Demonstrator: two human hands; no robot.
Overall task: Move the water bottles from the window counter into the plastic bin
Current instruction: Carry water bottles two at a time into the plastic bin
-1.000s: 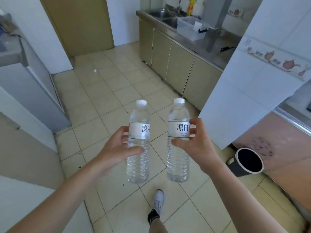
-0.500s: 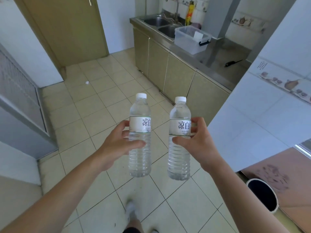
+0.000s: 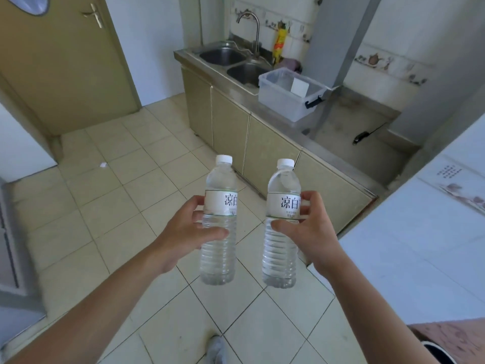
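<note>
I hold two clear water bottles upright in front of me, each with a white cap and a white label. My left hand [image 3: 187,228] grips the left bottle [image 3: 219,256] around its middle. My right hand [image 3: 308,232] grips the right bottle [image 3: 279,256] the same way. The clear plastic bin [image 3: 278,99] with a dark latch stands ahead on the steel counter, beside the double sink [image 3: 236,61]. It is open on top and a white card leans inside it.
Olive cabinet doors [image 3: 262,151] run under the steel counter [image 3: 349,137]. A dark handled tool [image 3: 360,137] lies on the counter to the right of the bin. A white tiled wall corner [image 3: 420,232] juts in at right. A door [image 3: 65,61] stands at the back left. Tiled floor [image 3: 118,200] lies between.
The view has advanced toward the sink counter and tilted up, so the bin appears larger and nearer. Both hands still carry the bottles in the same hold.
</note>
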